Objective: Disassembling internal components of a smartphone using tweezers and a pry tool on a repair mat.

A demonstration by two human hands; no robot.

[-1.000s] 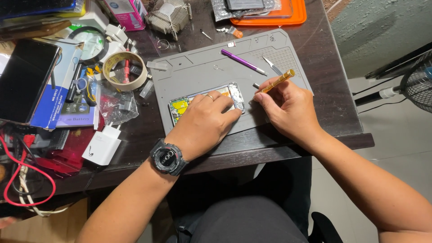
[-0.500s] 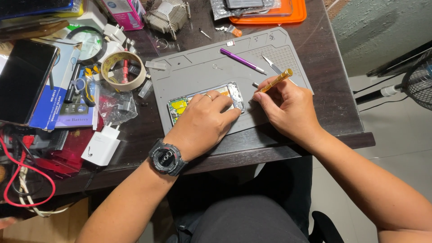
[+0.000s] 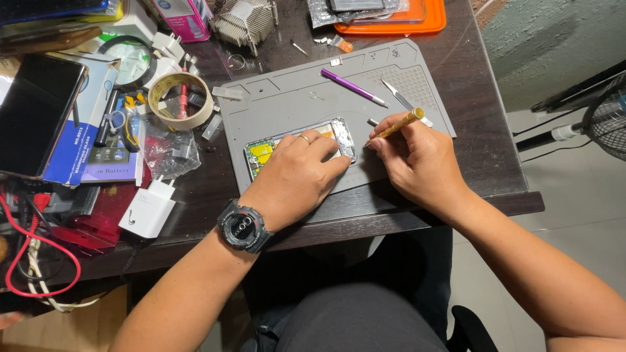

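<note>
Grey mat (image 3: 293, 104), opened phone (image 3: 261, 151) under left hand (image 3: 297, 176), right hand (image 3: 417, 160) beside

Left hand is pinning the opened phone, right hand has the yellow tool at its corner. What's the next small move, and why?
Probably ease the yellow tool tip down at the phone frame's right end, since the right hand holds it just beside that corner while the left hand presses the phone flat on the grey mat.

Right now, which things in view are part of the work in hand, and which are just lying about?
In use:
left hand pressing the opened phone
right hand holding the gold-handled screwdriver
grey work mat

Lying about:
purple tool
tweezers
tape roll
white charger
orange tray
black phone
</note>
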